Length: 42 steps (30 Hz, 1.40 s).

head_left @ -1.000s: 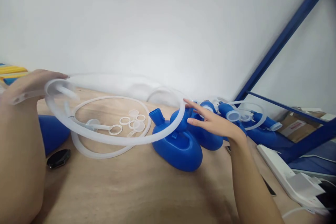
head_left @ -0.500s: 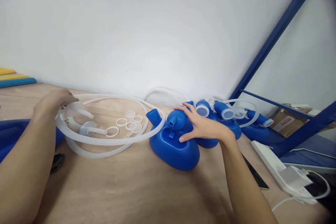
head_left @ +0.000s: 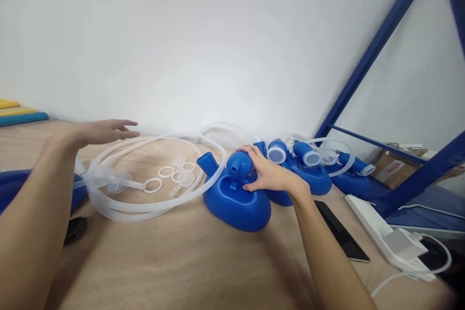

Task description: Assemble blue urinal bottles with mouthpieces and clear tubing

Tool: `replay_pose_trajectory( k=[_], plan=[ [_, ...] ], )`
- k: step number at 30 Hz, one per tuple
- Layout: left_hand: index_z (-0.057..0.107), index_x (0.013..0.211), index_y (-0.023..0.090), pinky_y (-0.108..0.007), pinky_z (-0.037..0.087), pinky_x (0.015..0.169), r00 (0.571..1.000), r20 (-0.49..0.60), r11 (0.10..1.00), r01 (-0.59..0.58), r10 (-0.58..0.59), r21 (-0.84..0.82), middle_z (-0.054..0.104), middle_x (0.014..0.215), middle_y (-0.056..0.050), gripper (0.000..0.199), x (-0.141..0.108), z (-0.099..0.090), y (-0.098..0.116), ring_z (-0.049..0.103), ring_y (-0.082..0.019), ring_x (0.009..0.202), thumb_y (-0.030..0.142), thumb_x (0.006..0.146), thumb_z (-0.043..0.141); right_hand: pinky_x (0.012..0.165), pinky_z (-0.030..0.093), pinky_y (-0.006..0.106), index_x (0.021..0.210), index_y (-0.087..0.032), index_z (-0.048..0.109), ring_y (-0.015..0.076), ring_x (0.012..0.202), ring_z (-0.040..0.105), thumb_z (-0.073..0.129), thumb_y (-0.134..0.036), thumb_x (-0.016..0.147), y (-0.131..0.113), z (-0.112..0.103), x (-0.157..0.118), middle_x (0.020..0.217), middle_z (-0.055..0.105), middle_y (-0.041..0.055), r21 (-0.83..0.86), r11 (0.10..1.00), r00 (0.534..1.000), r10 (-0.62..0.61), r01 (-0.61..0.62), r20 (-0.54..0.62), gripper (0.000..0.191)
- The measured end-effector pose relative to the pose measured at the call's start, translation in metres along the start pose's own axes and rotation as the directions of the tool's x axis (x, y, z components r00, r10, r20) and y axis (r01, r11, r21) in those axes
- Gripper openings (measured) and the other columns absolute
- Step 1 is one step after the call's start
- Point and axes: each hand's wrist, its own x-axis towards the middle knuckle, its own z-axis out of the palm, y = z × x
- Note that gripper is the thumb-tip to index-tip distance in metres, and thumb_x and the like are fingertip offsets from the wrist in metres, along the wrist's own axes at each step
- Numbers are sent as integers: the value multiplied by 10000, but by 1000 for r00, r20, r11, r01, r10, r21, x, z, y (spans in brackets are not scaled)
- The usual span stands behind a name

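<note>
My left hand (head_left: pixel 105 131) is raised over the far left of the coiled clear tube (head_left: pixel 148 206), its fingers stretched out and nothing in it. Blurred translucent plastic fittings (head_left: pixel 105 179) sit at the coil's left side, below that hand. My right hand (head_left: pixel 267 172) is wrapped round a blue bulb-shaped piece with a short spout (head_left: pixel 240 163). This piece is over the handle hollow of a blue plastic urinal bottle (head_left: pixel 236 210), whose open square-ended neck (head_left: pixel 208 162) leans up to the left. Part of the bulb is hidden by my fingers.
White rings and translucent caps (head_left: pixel 181 174) lie inside the coil. More blue bottles with tubes (head_left: pixel 314 174) stand behind on the right, near a phone (head_left: pixel 341 230) and a power strip (head_left: pixel 385 232). Another blue bottle (head_left: pixel 22 186) is at the left, with a blue rack post (head_left: pixel 378 48) at right.
My left hand has moved away from the clear fittings, up and to the right, and its fingers have opened. The right hand stays round the blue spouted piece. The view has shifted slightly.
</note>
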Motion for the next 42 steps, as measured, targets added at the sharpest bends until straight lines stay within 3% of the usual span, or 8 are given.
replay_pose_trajectory(
  k=[4,8,14,18,24,32,39,42],
  plan=[
    [387,1582,216,-329,484,1036,953,208,976,-211,219,-57,585,1496,-128,874,-14,24,70,570,-295,1330,703,875,552,934,564,428,1575,-341,234,240,1075,627,789,-263,771,7,0,1,1540,312,110,-5,1000,999,-31,30,-13,980],
    [322,1622,243,-367,453,1104,772,417,850,-528,480,-1,444,1615,-142,972,-24,75,128,476,-324,1440,720,824,604,841,583,407,1569,-334,247,187,911,643,773,-227,759,12,-5,-3,1529,310,119,-10,1000,1000,10,-10,0,972],
    [-66,1666,295,-506,442,1111,716,374,709,-680,589,185,-29,1731,-195,1346,-46,130,161,254,-466,1537,555,676,810,861,583,400,1552,-319,283,160,870,628,764,-198,734,19,-7,-7,1532,316,120,16,1000,999,14,-13,-30,957],
    [107,1671,314,-442,452,1105,675,353,649,-731,647,208,137,1734,-134,1005,-56,118,167,465,-384,1444,326,824,648,814,582,384,1567,-342,251,150,835,636,755,-182,743,15,-8,-7,1547,308,119,7,1000,1000,15,-15,-17,978],
    [360,1607,266,-413,513,970,794,229,751,-607,563,261,640,1427,-121,710,-50,90,161,666,-329,1184,292,908,478,789,574,367,1577,-383,246,141,813,640,755,-180,737,3,-17,-14,1611,242,109,-37,998,999,44,-44,1,1003],
    [575,1439,224,-405,515,981,776,533,834,-509,336,214,639,1417,-138,541,-49,90,153,663,-320,1196,412,935,514,820,594,394,1553,-383,335,253,1010,673,747,-212,718,-16,-44,-41,1599,334,85,-74,990,990,111,-118,-89,946],
    [71,1664,269,-358,490,1049,708,227,739,-667,669,-98,365,1659,-139,1061,-65,82,163,530,-299,1390,665,860,638,737,637,388,1568,-439,313,282,1051,683,779,-222,732,-26,-40,-42,1667,216,62,-41,999,981,4,-12,-195,982],
    [298,1615,302,-332,508,999,704,170,722,-685,690,-94,520,1561,-94,870,-68,80,165,615,-272,1290,613,882,649,730,646,394,1574,-458,301,275,1037,692,793,-246,747,-33,-32,-33,1686,176,56,-24,998,983,-59,55,-172,986]
  ],
)
